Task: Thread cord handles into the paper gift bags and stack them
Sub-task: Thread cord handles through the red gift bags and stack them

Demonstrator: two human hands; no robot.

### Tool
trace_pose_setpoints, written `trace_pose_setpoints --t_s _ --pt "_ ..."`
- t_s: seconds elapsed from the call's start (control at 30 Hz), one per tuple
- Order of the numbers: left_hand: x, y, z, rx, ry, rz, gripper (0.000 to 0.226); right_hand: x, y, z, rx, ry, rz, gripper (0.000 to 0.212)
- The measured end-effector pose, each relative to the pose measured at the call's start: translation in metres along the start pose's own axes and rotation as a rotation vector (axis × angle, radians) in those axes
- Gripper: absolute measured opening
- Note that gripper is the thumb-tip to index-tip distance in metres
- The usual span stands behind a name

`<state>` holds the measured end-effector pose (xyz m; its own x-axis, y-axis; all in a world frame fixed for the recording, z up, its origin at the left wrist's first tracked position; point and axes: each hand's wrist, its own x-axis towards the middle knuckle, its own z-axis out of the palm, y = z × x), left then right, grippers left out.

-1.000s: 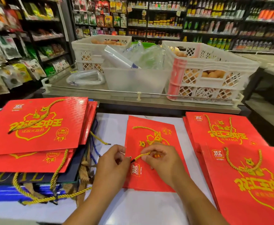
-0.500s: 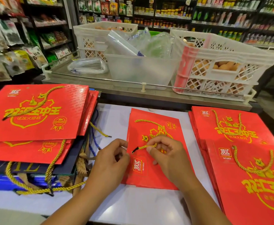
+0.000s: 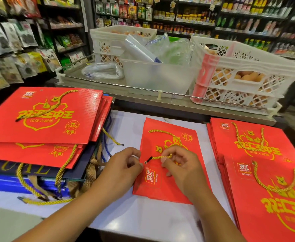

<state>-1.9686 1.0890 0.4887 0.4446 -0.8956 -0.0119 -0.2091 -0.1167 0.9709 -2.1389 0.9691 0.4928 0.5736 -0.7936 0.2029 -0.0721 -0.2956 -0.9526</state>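
A flat red paper gift bag with yellow print (image 3: 169,170) lies in the middle of a pale tabletop (image 3: 139,222), seen from above by the person working on it. A twisted yellow cord handle (image 3: 162,157) loops across the bag's face. The right hand (image 3: 180,168) pinches this cord between thumb and fingers just behind its black tip, which points toward the bag's left edge. The left hand (image 3: 124,170) rests at that left edge with its fingers curled in; they seem to pinch the edge of the paper, though the contact is hard to make out. To thread well, the left hand should hold the paper steady and flat beside the hole while the right hand steers the stiff tip straight in, gripping close to the tip so the cord does not bend. The hole itself is too small to see. To the left of the bag sits a stack of red bags with cords (image 3: 43,117) on top of dark blue bags, with loose yellow cord ends trailing toward the left hand, which might snag. To the right of the bag lies another pile of red bags with fitted handles (image 3: 258,154). Beyond the bag, a ledge carries white lattice plastic crates (image 3: 244,77) and a translucent tub (image 3: 157,77).
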Motion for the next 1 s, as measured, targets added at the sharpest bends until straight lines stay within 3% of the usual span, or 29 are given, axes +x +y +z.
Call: trace_pose_setpoints --t_s 0.27,0.33,0.5,0.7,1.0 --pt "-0.009 0.002 0.029 -0.105 0.266 -0.047 0.015 0.000 0.001 0.001 0.049 0.018 0.030 0.024" --pt "-0.018 0.000 0.036 -0.124 0.251 -0.014 0.027 -0.001 0.000 0.001 0.058 0.016 0.032 0.024" --pt "-0.020 -0.001 0.030 -0.131 0.203 0.014 0.029 -0.002 -0.001 0.001 0.045 -0.001 0.031 0.022" --pt "-0.015 -0.005 0.000 -0.233 0.021 -0.014 0.029 -0.004 -0.005 0.002 0.029 -0.024 0.037 0.017" --pt "0.002 -0.001 0.010 -0.167 0.122 -0.027 0.047 -0.005 -0.009 0.000 0.029 -0.007 0.044 0.019"
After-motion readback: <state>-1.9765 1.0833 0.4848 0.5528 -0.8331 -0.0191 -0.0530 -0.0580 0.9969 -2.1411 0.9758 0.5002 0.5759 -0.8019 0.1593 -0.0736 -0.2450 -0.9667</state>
